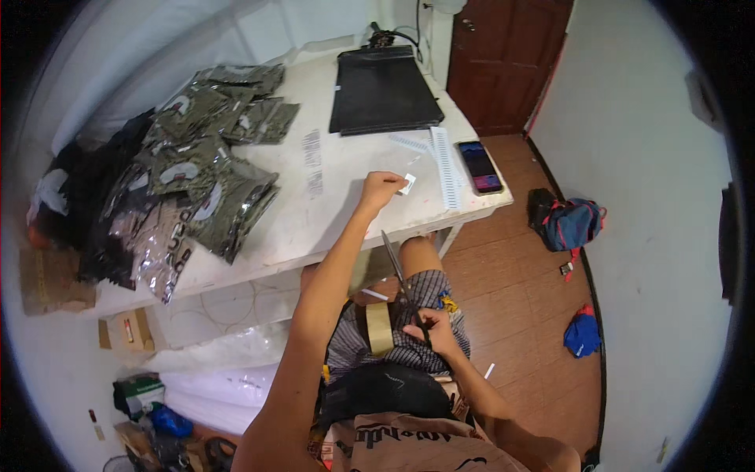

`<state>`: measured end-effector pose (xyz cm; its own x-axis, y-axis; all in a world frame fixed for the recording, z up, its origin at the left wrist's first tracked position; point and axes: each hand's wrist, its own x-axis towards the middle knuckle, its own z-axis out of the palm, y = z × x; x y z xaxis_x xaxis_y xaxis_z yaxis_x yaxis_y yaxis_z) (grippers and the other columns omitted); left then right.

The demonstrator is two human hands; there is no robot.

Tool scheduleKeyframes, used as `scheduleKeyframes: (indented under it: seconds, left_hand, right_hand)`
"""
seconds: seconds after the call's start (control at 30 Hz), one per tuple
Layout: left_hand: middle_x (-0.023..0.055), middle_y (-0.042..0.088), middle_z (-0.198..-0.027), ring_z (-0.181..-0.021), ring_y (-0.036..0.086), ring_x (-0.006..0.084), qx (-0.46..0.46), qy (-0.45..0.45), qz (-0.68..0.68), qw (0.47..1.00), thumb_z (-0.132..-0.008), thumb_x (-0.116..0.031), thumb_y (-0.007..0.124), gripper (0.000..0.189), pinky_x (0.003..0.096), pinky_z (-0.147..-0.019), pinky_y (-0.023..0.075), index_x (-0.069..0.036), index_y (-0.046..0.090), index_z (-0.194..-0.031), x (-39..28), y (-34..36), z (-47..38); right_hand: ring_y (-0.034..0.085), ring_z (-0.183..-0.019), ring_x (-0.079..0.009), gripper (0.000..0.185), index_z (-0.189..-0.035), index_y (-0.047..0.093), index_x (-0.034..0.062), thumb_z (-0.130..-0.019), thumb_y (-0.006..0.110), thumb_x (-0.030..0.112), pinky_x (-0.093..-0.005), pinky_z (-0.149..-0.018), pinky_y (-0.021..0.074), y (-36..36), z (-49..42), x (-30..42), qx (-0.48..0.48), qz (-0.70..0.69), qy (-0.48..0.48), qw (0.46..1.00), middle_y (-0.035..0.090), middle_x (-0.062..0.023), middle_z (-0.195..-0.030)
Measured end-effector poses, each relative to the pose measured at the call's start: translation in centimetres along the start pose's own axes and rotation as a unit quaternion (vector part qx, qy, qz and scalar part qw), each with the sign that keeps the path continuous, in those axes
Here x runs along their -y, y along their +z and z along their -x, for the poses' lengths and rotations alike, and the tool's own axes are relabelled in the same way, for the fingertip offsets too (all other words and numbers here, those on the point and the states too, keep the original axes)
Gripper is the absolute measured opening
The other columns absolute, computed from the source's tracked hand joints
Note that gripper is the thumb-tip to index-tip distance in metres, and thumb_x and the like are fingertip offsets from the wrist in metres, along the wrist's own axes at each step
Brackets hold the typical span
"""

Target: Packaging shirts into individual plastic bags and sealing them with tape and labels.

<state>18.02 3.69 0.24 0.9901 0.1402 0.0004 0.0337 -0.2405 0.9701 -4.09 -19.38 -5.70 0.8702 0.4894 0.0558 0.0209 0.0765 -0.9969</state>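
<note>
Over the white table [295, 218], my left hand [382, 190] pinches a small white label [408, 184] by its edge. Lower down, above my lap, my right hand [437, 331] grips a pair of scissors [396, 262] by the handles. The blades point up toward the table's front edge; how far apart they are is hard to see. Long strips of printed labels [445, 171] lie to the right of the left hand, with a shorter strip [408, 142] beside them. A roll of tan tape [379, 329] rests on my lap.
Clear-bagged folded garments [206, 147] are heaped on the table's left. A flat black stack [383, 88], apparently plastic bags, lies at the back. A phone [479, 167] sits near the right edge. A blue bag [572, 224] and blue cloth item [583, 334] are on the floor by the wall.
</note>
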Motion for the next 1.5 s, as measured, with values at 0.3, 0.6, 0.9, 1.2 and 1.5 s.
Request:
scheduleKeyframes:
  seconds: [0.3, 0.6, 0.9, 1.2, 1.5]
  left_hand:
    - [0.0071, 0.069, -0.083, -0.076, 0.063, 0.0117, -0.011, 0.015, -0.052, 0.998, -0.079, -0.002, 0.067, 0.016, 0.0246, -0.066, 0.0496, 0.0, 0.07, -0.095, 2.7, -4.6, 0.8]
    - [0.0059, 0.068, -0.085, -0.078, 0.063, 0.0124, -0.137, 0.073, -0.041, 0.987, -0.079, -0.001, 0.067, 0.021, 0.0257, -0.07, 0.051, 0.0, 0.067, -0.1, 2.3, -17.2, 11.0]
    - [0.012, 0.049, -0.128, -0.114, 0.05, 0.0256, -0.361, -0.158, 0.563, 0.726, -0.094, -0.021, 0.055, 0.031, 0.0354, -0.088, 0.0441, -0.016, 0.05, -0.125, 1.1, -20.7, 16.3]
    - [0.0099, 0.059, -0.107, -0.096, 0.062, 0.0258, -0.45, -0.024, 0.569, 0.687, -0.089, -0.008, 0.058, 0.02, 0.0402, -0.09, 0.0504, -0.009, 0.055, -0.109, 5.7, -24.3, 13.3]
    - [0.01, 0.062, -0.104, -0.105, 0.06, 0.0259, -0.299, 0.003, 0.531, 0.793, -0.087, -0.002, 0.058, 0.019, 0.0367, -0.096, 0.0478, -0.001, 0.054, -0.106, 6.2, -15.2, 18.2]
  right_hand:
    - [0.039, -0.051, -0.0031, 0.032, -0.06, 0.049, 0.0057, -0.075, 0.077, 0.011, -0.0208, -0.046, 0.0294, 0.1, -0.4, -0.2, -0.014, -0.031, 0.07, 0.997, 0.046, 0.0057, -0.055]
    - [0.043, -0.047, -0.0028, 0.022, -0.067, 0.056, 0.0038, -0.077, 0.075, 0.006, -0.0195, -0.043, 0.0317, -0.2, -1.1, -0.3, 0.008, -0.033, 0.072, 0.997, 0.051, 0.0039, -0.056]
    - [0.047, -0.045, -0.0055, 0.016, -0.073, 0.058, 0.0007, -0.08, 0.071, 0.007, -0.0204, -0.041, 0.0364, -0.8, -1.2, -0.8, 0.003, -0.015, 0.087, 0.996, 0.054, 0.0004, -0.057]
    - [0.042, -0.045, -0.0038, 0.027, -0.062, 0.054, 0.0047, -0.076, 0.077, 0.01, -0.0206, -0.042, 0.0311, 0.6, -1.2, -0.1, 0.015, 0.043, 0.049, 0.998, 0.049, 0.004, -0.052]
    - [0.042, -0.045, -0.0034, 0.029, -0.06, 0.052, 0.0058, -0.077, 0.076, 0.01, -0.0202, -0.042, 0.031, 0.0, -1.1, -0.8, -0.036, 0.004, 0.078, 0.996, 0.049, 0.0044, -0.052]
